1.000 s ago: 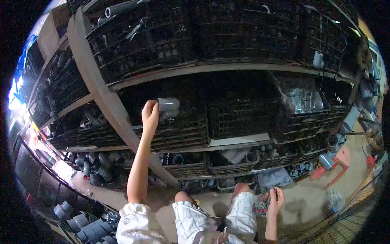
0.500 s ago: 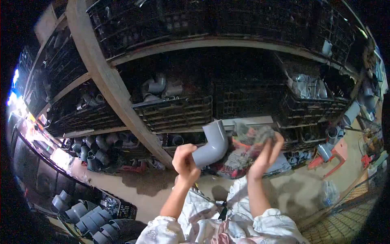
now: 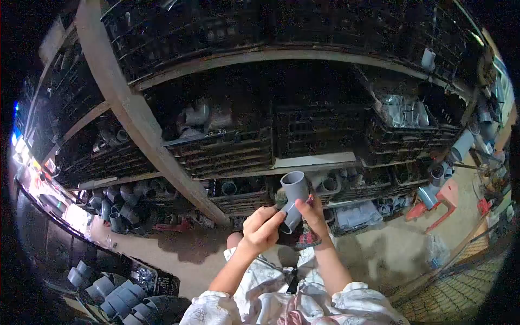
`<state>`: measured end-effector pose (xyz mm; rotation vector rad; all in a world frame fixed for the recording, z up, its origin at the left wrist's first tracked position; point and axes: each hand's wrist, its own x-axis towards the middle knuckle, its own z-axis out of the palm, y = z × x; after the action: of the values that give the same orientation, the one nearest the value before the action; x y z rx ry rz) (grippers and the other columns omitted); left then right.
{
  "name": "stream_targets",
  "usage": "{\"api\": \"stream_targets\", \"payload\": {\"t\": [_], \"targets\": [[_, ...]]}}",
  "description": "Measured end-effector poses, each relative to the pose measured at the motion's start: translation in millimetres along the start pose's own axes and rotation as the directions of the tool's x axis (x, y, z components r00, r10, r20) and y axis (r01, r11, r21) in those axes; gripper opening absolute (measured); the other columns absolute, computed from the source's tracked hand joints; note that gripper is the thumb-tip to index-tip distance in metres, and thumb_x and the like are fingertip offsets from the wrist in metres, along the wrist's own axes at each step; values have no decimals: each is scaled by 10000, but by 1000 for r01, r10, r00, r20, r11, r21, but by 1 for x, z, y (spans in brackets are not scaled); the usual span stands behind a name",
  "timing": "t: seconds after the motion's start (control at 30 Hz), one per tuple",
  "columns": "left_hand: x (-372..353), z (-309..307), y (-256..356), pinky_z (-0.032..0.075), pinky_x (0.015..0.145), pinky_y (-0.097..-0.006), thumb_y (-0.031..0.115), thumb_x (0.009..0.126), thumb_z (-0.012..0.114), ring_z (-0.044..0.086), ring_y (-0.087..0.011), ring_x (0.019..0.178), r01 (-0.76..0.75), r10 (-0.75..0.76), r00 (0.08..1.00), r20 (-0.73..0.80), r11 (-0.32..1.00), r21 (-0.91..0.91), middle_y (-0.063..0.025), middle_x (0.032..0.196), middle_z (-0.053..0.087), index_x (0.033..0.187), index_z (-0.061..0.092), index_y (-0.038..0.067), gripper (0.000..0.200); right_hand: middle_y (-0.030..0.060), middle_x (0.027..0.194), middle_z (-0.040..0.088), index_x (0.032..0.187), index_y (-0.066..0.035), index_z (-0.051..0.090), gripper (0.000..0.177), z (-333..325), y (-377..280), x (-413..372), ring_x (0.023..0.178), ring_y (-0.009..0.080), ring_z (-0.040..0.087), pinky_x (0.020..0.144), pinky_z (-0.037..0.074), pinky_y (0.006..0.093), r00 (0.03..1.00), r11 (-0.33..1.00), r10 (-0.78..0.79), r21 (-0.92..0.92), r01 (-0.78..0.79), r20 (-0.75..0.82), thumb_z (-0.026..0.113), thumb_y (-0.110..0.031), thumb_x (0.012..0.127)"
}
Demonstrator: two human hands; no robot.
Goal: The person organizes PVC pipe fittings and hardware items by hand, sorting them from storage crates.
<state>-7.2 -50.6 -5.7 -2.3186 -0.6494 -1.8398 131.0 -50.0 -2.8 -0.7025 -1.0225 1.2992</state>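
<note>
A grey pipe elbow [image 3: 294, 187] is held up in front of the body, its round open end facing up. My left hand [image 3: 262, 229] is closed at the elbow's lower left side. My right hand [image 3: 313, 214] wraps round its right side, thumb on the grey surface. A dark, reddish cloth [image 3: 307, 237] hangs below and behind the fitting, partly hidden by my hands. A greenish-grey part of it shows left of the elbow.
Shelves with black crates [image 3: 227, 154] of grey fittings stand ahead, with a slanted wooden post [image 3: 132, 114] at left. Grey fittings [image 3: 122, 298] lie at lower left. A red plastic stool [image 3: 441, 200] is on the floor at right.
My right hand and the cloth have moved left onto the elbow. The elbow has turned so its open end shows. Both hands are now close together round it.
</note>
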Motion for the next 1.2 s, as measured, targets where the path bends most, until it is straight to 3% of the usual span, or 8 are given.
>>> {"api": "stream_targets", "payload": {"t": [0.2, 0.3, 0.47, 0.63, 0.8, 0.97, 1.1, 1.2], "targets": [[-10, 9, 12, 436, 671, -280, 32, 722, 547, 530, -218, 768, 358, -356, 933, 43, 920, -161, -129, 868, 529, 971, 521, -17, 255, -35, 750, 470, 934, -68, 476, 288, -15, 24, -1, 672, 52, 417, 582, 343, 194, 964, 998, -33, 49, 48, -264, 598, -274, 774], [-35, 24, 24, 388, 811, -287, 194, 763, 588, 468, -165, 927, 624, -677, 734, 49, 644, -443, -87, 1047, 448, 1113, 416, -34, 452, -17, 776, 471, 925, -35, 468, 339, -9, 22, 0, 678, 62, 419, 596, 348, 201, 884, 994, -107, -24, 108, -456, 596, -310, 775], [-31, 40, 34, 379, 803, -260, 174, 698, 662, 468, -144, 918, 748, -814, 554, 173, 396, -532, -64, 990, 484, 1085, 440, -8, 482, 47, 901, 525, 977, 5, 468, 375, -11, 42, 1, 776, 111, 479, 683, 385, 237, 796, 852, -512, -314, 420, -324, 584, -294, 783], [-17, 28, 38, 392, 764, -244, 85, 678, 642, 488, -124, 863, 724, -877, 370, 308, 64, -687, -49, 945, 512, 1030, 473, 8, 399, 63, 846, 572, 960, 31, 516, 204, -15, 46, -3, 768, 122, 507, 718, 387, 255, 742, 866, -497, -306, 395, -450, 505, -120, 824], [-13, 12, 21, 411, 751, -218, -13, 628, 697, 501, -96, 849, 715, -867, 462, 184, 242, -656, -22, 896, 515, 1025, 477, 4, 455, 30, 799, 562, 991, -21, 518, 303, -27, 27, 8, 697, 123, 523, 675, 420, 260, 720, 907, -366, -51, 419, -589, 449, -288, 866], [-16, 2, 12, 402, 768, -222, -1, 642, 682, 496, -105, 872, 729, -860, 443, 253, 182, -660, -29, 941, 503, 1073, 502, -30, 468, 70, 979, 499, 1140, -55, 433, 378, -13, -13, 4, 845, 116, 483, 748, 379, 236, 812, 913, -365, -6, 407, -455, 361, -328, 889], [-12, 4, 11, 399, 778, -225, 31, 677, 662, 492, -109, 900, 716, -866, 440, 238, 178, -675, -30, 980, 502, 1114, 481, -33, 478, 52, 958, 439, 1181, -19, 427, 377, -8, -20, -2, 739, 106, 446, 658, 363, 244, 935, 771, -346, -544, 331, 77, 366, -253, 893], [-7, 0, 11, 405, 768, -224, 90, 725, 631, 503, -98, 871, 706, -870, 416, 265, 125, -698, -37, 968, 535, 1118, 486, -20, 433, 113, 964, 498, 1099, -28, 460, 283, -1, -25, -6, 874, 170, 495, 761, 379, 279, 917, 730, -156, -582, 357, 366, 476, -129, 835]]}}
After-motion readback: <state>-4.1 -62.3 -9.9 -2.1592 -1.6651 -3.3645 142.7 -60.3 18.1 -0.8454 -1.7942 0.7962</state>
